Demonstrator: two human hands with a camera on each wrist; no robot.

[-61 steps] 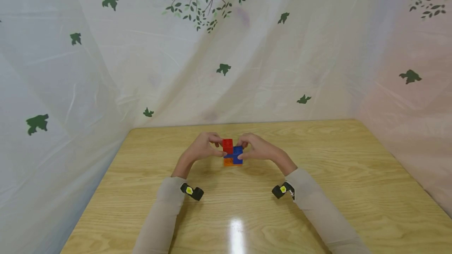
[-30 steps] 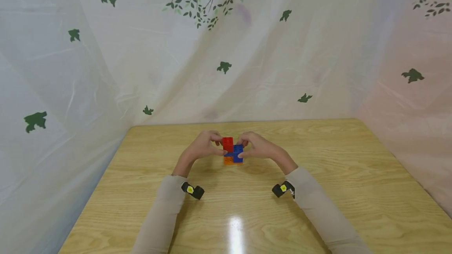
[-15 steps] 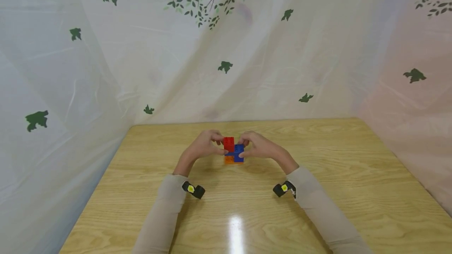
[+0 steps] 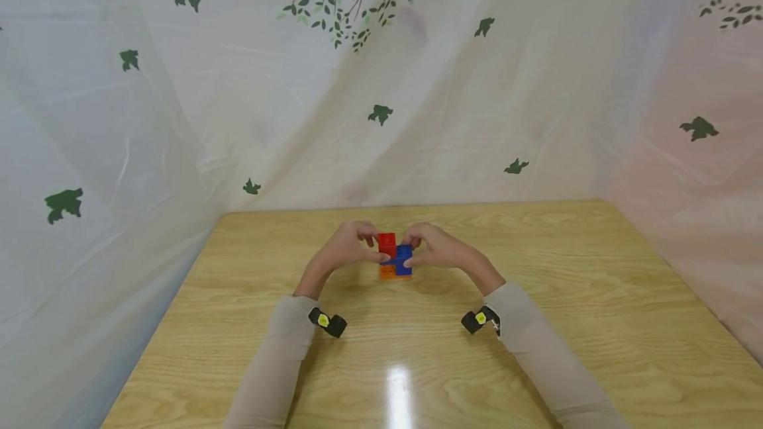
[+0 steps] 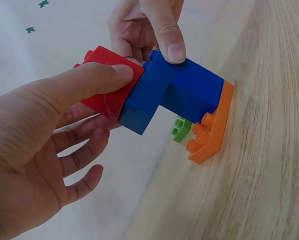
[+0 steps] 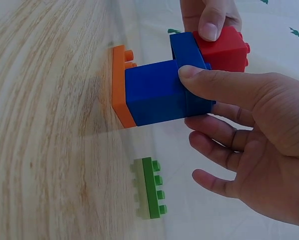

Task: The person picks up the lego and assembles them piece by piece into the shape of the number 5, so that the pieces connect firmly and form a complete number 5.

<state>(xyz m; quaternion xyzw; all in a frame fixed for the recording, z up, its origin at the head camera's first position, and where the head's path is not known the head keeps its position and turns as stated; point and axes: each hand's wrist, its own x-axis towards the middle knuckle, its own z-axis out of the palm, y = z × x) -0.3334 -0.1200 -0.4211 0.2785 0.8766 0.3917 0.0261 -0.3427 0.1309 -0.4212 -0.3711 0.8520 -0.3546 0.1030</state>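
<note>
Bricks stand stacked on the table, held between both hands. An orange studded plate brick (image 6: pixel 118 85) forms the base, with a tall blue brick (image 6: pixel 154 92) on one end of it. Across the blue brick's top lies a thinner blue brick (image 5: pixel 147 97), which overhangs to the left. A red brick (image 4: pixel 387 241) sits on that overhanging part. My left hand (image 4: pixel 346 245) pinches the red brick, thumb on its near side. My right hand (image 4: pixel 441 247) grips the blue bricks, its thumb where the two meet; its fingertips behind are partly hidden.
A long green studded brick (image 6: pixel 151 190) lies on the table beyond the stack, seen in both wrist views. The wooden table (image 4: pixel 393 330) ends at a hanging pale cloth (image 4: pixel 298 151) with leaf prints, at the back and both sides.
</note>
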